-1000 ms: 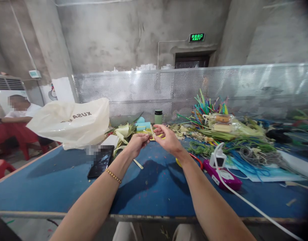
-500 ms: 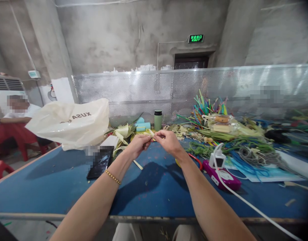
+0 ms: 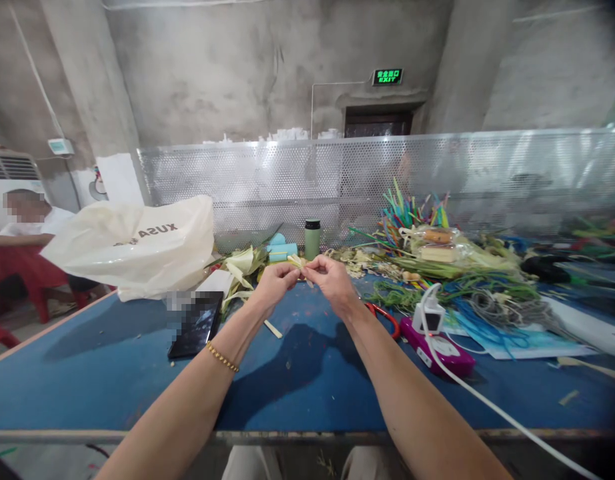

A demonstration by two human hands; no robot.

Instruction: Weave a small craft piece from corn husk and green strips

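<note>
My left hand [image 3: 276, 285] and my right hand [image 3: 330, 279] meet above the middle of the blue table, fingertips almost touching. Between them is a pale yellow-green strip of plant leaf, like corn husk [image 3: 296, 261], pinched by both hands. Its short ends stick up and down past my fingers; the rest is hidden by them. Just behind stands a green bottle with a black lid [image 3: 312, 241]. Light blue rolls [image 3: 282, 251] lie to its left. Loose husks [image 3: 241, 267] are heaped left of my left hand.
A black tablet [image 3: 197, 327] and a large white plastic bag [image 3: 137, 247] are on the left. Right of my forearm lie red-handled scissors [image 3: 387, 319], a purple power strip [image 3: 440, 350] with a white cable, and tangled cords [image 3: 507, 313]. A person [image 3: 30, 217] sits far left.
The husk strip has turned between my fingers and shows more of its pale ends. My hands stay together, and the whole view has shifted slightly.
</note>
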